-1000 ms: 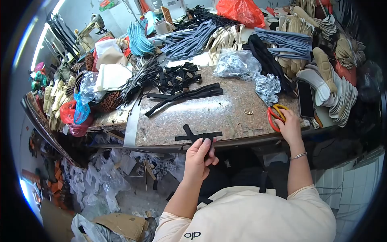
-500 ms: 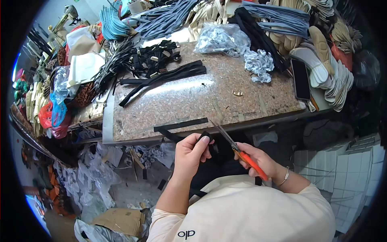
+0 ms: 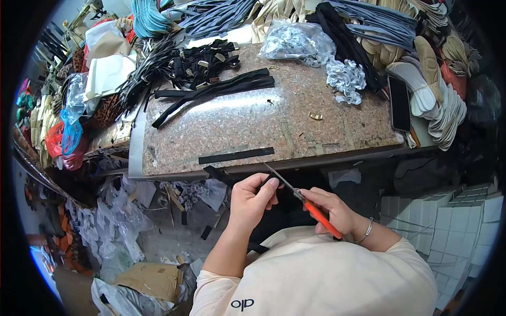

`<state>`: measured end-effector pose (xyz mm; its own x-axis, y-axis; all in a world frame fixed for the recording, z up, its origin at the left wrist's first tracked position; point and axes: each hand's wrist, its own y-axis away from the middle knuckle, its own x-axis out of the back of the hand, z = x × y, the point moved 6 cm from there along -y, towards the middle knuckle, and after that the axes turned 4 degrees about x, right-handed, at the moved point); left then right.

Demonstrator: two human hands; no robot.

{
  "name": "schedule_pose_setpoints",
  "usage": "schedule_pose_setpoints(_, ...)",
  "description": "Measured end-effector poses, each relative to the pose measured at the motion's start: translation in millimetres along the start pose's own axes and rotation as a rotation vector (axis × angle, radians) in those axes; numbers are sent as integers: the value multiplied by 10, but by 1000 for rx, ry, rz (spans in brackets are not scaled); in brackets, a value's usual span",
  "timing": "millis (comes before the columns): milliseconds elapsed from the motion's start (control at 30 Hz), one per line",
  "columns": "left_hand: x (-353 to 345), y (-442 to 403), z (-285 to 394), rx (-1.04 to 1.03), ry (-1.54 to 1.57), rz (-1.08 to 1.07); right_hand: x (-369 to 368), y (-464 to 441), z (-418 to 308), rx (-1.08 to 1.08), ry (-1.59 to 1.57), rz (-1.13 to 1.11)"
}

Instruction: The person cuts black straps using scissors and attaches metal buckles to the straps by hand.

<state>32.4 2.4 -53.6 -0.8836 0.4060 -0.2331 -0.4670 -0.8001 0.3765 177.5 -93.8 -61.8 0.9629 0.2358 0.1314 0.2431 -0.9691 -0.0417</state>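
Note:
My left hand (image 3: 249, 199) is closed in a pinch on a black fabric strip (image 3: 220, 175), whose tail sticks out to the left just below the table edge. Wrapped around the orange handles of a pair of scissors (image 3: 322, 219), my right hand (image 3: 337, 204) holds them with the blades pointing up and left. The blades lie right beside my left fingertips and look nearly closed. Whether they touch the strip is hidden by the fingers. A short black strip (image 3: 236, 155) rests flat along the table's front edge, just beyond my left hand.
On the stone tabletop (image 3: 226, 129) lie longer black strips (image 3: 211, 90), a heap of black straps with metal pieces (image 3: 203, 66), a gold-coloured buckle (image 3: 315, 116), a phone (image 3: 399, 104) and a plastic bag (image 3: 297, 42). White boxes (image 3: 458, 226) stand at the lower right.
The scissors have moved left, bringing their blades up against my left fingertips. My left hand still pinches the black strip. The whole view has shifted slightly.

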Motion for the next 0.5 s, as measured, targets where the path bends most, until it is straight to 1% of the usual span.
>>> schedule_pose_setpoints(167,-2,-24,-9,7,45,-23,9,-11,-1,71,21,29)
schedule_pose_setpoints(367,-5,-26,-28,14,66,-31,8,-1,12,52,18,41)
schedule_pose_setpoints(500,-13,-27,-33,20,81,-36,11,0,17,97,18,63)
